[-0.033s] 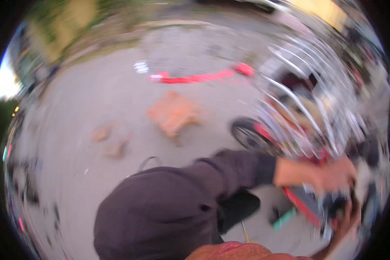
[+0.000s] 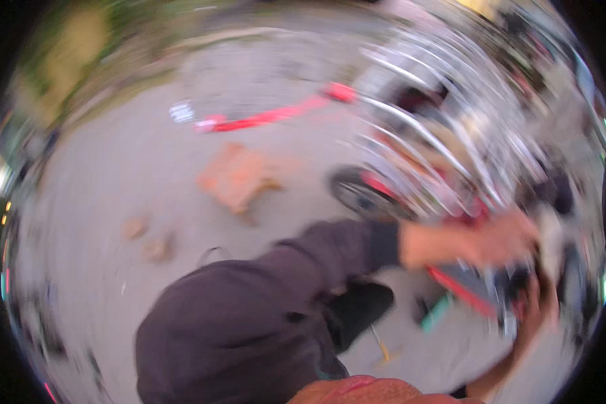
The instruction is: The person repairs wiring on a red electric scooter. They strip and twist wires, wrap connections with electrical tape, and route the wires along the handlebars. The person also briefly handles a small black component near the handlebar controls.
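Note:
A red vehicle [image 2: 461, 291] with a cage of curved silvery bars [image 2: 424, 124] stands at the right, one spoked wheel [image 2: 360, 192] showing. My left arm, in a dark sleeve, stretches across to it. My left hand [image 2: 508, 236] is over the red part just below the bars, its fingers smeared by motion. Lower down, my right hand [image 2: 535, 303] comes up from the bottom right beside a dark part of the vehicle [image 2: 516, 279]. Its fingers are blurred too, and I cannot tell whether either hand grips anything.
An orange-brown block-like object [image 2: 236, 178] lies on the grey ground, with two smaller lumps [image 2: 158, 249] left of it. Beyond it stretches a long red strip [image 2: 269, 116]. A green piece [image 2: 438, 313] and a yellowish stick-like item [image 2: 384, 350] are near my legs.
The whole view has swung, so the vehicle, block and red strip sit farther left in the picture. Both hands stay by the same part of the vehicle.

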The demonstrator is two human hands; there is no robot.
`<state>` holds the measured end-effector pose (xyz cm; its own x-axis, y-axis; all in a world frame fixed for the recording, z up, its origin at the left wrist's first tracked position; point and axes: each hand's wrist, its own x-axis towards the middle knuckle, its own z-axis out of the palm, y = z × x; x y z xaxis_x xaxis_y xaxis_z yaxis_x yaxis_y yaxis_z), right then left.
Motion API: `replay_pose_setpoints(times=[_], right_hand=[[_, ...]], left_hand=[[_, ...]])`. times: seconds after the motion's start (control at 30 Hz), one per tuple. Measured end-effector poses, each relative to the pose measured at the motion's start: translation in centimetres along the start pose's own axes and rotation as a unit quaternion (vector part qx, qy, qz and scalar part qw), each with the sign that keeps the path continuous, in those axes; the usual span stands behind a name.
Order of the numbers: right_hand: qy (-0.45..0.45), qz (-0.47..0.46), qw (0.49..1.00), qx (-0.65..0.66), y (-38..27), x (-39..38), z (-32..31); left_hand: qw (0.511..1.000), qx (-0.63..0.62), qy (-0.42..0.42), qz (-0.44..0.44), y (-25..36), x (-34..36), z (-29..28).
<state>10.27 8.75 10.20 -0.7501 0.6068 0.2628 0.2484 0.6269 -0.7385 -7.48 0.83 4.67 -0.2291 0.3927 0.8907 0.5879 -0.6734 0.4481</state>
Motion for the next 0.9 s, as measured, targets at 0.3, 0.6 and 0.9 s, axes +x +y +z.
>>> replay_pose_setpoints(times=[0.3,0.6,0.9], right_hand=[[0.033,0.108,0.982,0.151,-5.5,-6.7,-0.4],[0.021,0.020,0.978,0.205,-10.9,-0.8,1.7],[-0.095,0.113,0.969,0.198,-14.8,5.6,1.2]], left_hand=[[0.983,0.173,0.040,0.049,2.8,-0.7,-0.5],[0.967,0.220,0.097,0.087,2.6,-1.8,-0.3],[0.981,0.015,0.062,-0.186,5.3,-2.3,0.4]])
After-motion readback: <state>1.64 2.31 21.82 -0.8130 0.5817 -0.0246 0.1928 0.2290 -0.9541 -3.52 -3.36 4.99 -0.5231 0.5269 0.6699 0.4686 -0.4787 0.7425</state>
